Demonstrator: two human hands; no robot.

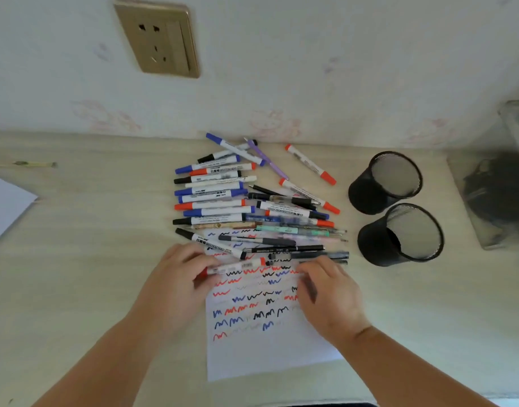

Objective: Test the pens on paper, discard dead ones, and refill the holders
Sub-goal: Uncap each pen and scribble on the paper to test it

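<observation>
A white sheet of paper (267, 351) covered in red, blue and black scribbles lies on the desk in front of me. Several whiteboard markers and pens (217, 198) lie in a pile beyond it, partly over its far edge. My left hand (178, 277) holds a red-capped marker (234, 267) lying across the top of the sheet. My right hand (325, 295) rests on the sheet's right side with a dark pen (311, 289) under its fingers. Two empty black mesh holders (384, 183) (402, 233) stand to the right.
A clear plastic box (499, 195) with dark contents sits at the far right against the wall. Another white sheet (2, 207) pokes in at the left edge. A gold wall socket (158, 39) is on the wall above the desk.
</observation>
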